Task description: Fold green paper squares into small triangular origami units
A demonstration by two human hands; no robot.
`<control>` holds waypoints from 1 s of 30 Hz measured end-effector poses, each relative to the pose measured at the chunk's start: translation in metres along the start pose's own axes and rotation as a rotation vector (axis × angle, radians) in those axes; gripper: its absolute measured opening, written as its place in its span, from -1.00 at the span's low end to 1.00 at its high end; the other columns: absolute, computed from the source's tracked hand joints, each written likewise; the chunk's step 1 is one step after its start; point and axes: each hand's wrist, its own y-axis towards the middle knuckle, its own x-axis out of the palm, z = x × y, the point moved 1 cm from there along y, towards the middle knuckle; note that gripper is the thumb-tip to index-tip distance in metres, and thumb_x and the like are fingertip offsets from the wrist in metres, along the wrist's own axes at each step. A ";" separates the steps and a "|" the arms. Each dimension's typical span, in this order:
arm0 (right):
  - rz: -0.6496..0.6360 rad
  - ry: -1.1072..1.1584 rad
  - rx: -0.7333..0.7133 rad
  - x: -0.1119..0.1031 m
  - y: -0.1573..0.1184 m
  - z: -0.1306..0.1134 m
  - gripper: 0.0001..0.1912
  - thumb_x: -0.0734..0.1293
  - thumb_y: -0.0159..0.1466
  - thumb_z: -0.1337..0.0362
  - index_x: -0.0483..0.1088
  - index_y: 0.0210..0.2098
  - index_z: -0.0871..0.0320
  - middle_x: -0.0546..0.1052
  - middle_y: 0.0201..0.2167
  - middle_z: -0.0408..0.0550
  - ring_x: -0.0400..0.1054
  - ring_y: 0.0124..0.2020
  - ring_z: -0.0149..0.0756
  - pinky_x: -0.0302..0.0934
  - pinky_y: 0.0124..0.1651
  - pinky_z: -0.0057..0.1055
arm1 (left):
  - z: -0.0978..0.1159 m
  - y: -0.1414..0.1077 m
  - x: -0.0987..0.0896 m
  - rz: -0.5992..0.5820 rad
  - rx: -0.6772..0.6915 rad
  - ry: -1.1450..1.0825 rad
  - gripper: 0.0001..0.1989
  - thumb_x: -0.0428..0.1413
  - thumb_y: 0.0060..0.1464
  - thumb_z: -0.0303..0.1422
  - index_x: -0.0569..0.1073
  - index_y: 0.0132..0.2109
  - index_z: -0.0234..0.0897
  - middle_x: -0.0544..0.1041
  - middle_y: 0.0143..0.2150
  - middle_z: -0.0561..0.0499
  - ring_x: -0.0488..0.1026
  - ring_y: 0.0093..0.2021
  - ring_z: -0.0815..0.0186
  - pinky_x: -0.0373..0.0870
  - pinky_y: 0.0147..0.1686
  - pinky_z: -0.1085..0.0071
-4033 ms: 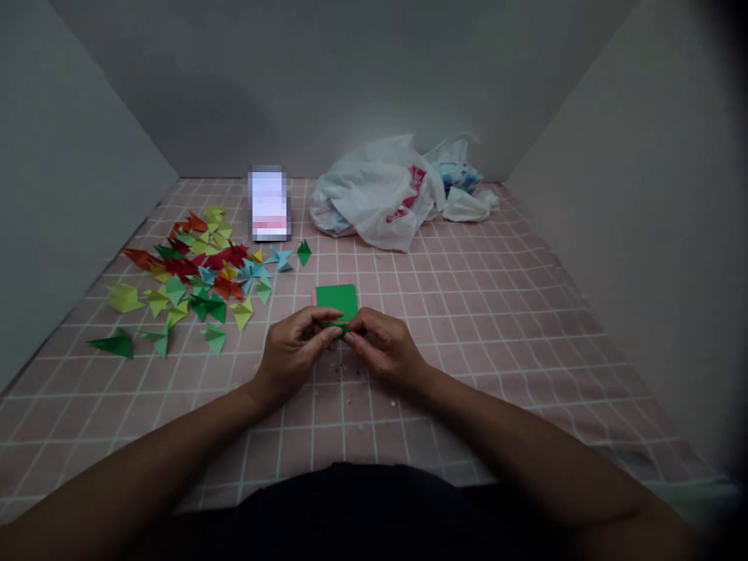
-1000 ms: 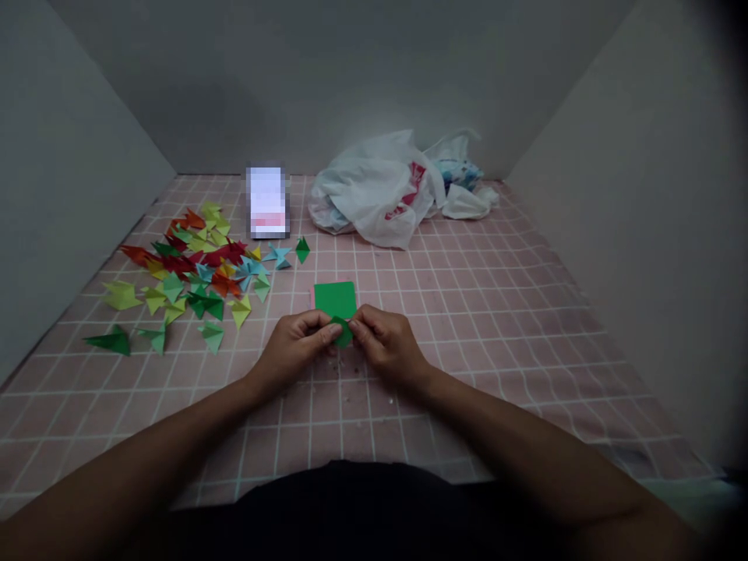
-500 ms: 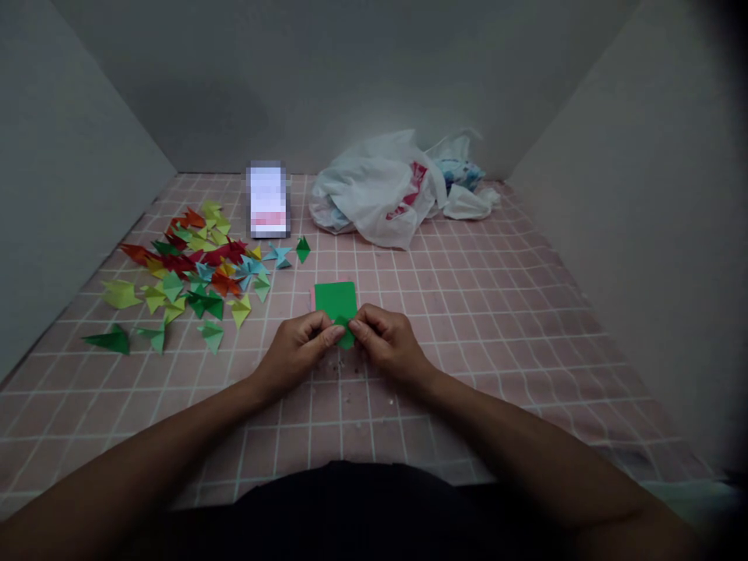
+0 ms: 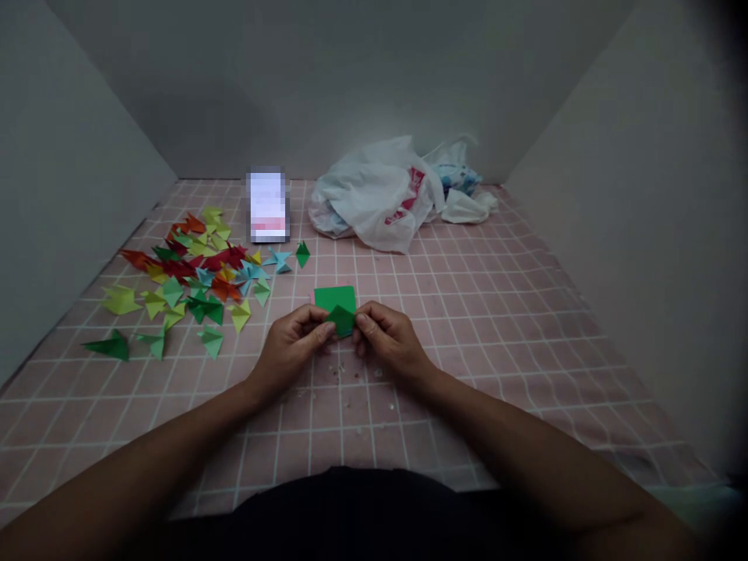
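Observation:
Between my two hands is a small folded green paper [image 4: 343, 320], its peak pointing away from me. My left hand [image 4: 295, 339] is closed on its left side, thumb on top. On the right edge, the thumb and fingers of my right hand [image 4: 389, 335] pinch it. Just behind the folded piece is a square green sheet [image 4: 334, 296], with a sliver of pink at its left edge. The fingers under the folded paper are partly hidden. Further left lie several folded paper birds [image 4: 204, 305] in green, yellow, red, orange and blue.
A phone [image 4: 268, 204] with a lit, blurred screen stands near the back wall. White plastic bags [image 4: 374, 195] are heaped to its right. Small bits [image 4: 339, 372] are scattered on the pink checked cloth [image 4: 467, 312] below my hands. Pale walls enclose three sides.
The folded green paper, whose point was towards me between my thumbs, now shows a peak pointing away. My left hand has shifted slightly left, and the view has tilted a little.

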 end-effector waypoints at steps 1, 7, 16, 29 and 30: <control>0.002 -0.002 0.002 0.000 0.000 0.000 -0.68 0.24 0.39 0.07 0.31 -0.40 0.13 0.42 -0.53 -0.18 0.31 -0.57 -0.45 0.18 -0.46 -0.44 | -0.001 0.000 0.000 0.014 0.003 -0.012 -0.81 0.26 0.02 -0.30 0.46 -0.27 -0.29 0.52 -0.42 0.07 0.48 -0.45 0.38 0.47 -0.47 0.47; -0.019 0.014 -0.007 0.001 0.001 0.002 -0.78 0.26 0.37 0.14 0.33 -0.33 0.14 0.40 -0.51 -0.20 0.31 -0.58 -0.46 0.19 -0.47 -0.44 | -0.001 0.000 0.001 0.043 0.041 -0.030 -0.77 0.25 0.02 -0.34 0.40 -0.19 -0.27 0.51 -0.40 0.08 0.50 -0.42 0.38 0.48 -0.41 0.47; -0.020 0.091 -0.053 0.003 0.003 0.008 -0.79 0.34 0.27 0.24 0.29 -0.11 0.03 0.42 -0.36 -0.16 0.32 -0.49 -0.40 0.28 -0.45 -0.40 | 0.001 -0.002 0.001 0.040 0.097 0.043 -0.78 0.23 0.03 -0.37 0.39 -0.17 -0.25 0.47 -0.38 0.10 0.49 -0.40 0.39 0.47 -0.39 0.47; -0.006 0.071 -0.075 0.003 0.000 0.007 -0.88 0.32 0.29 0.31 0.32 -0.18 0.09 0.38 -0.46 -0.23 0.31 -0.54 -0.45 0.23 -0.46 -0.42 | -0.002 -0.001 0.001 -0.004 0.017 0.021 -0.84 0.24 0.01 -0.35 0.42 -0.28 -0.28 0.50 -0.42 0.08 0.47 -0.42 0.40 0.43 -0.39 0.47; -0.002 0.069 -0.081 0.003 0.001 0.008 -0.89 0.32 0.28 0.32 0.32 -0.19 0.09 0.38 -0.46 -0.23 0.32 -0.53 -0.45 0.23 -0.45 -0.42 | -0.003 0.000 0.001 -0.011 0.010 0.023 -0.84 0.24 0.00 -0.35 0.42 -0.28 -0.29 0.50 -0.42 0.08 0.47 -0.42 0.41 0.43 -0.39 0.47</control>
